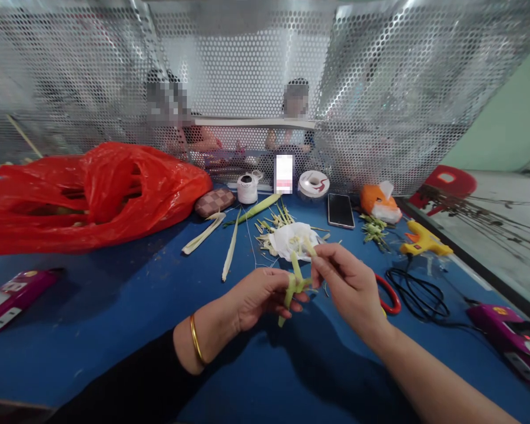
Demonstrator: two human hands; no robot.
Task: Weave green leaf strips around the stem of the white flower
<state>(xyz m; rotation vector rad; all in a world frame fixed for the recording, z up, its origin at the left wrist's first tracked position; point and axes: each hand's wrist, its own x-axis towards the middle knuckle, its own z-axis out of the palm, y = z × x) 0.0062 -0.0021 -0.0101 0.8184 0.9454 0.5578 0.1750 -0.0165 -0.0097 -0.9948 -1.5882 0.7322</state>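
In front of me, my left hand [258, 299] pinches a small cross-shaped piece of folded pale-green husk strips [294, 284] between thumb and fingers. My right hand [351, 288], also closed, grips the end of one strip at the upper right of that piece. Just beyond both hands lies a crumpled white tissue [282, 242] with cut husk bits on and around it. Partly hidden behind my right wrist is a red-handled tool [392, 295], perhaps scissors. Two dry husk leaves [230, 250] and a long green husk [261, 206] rest farther off.
A big red plastic bag [92, 200] covers the left side. White thread [247, 189], a tape roll [313, 185], a phone [340, 210] and a yellow glue gun [425, 240] with looped cable sit around. Purple power strips [510, 335] flank me. A perforated metal screen [256, 65] stands behind.
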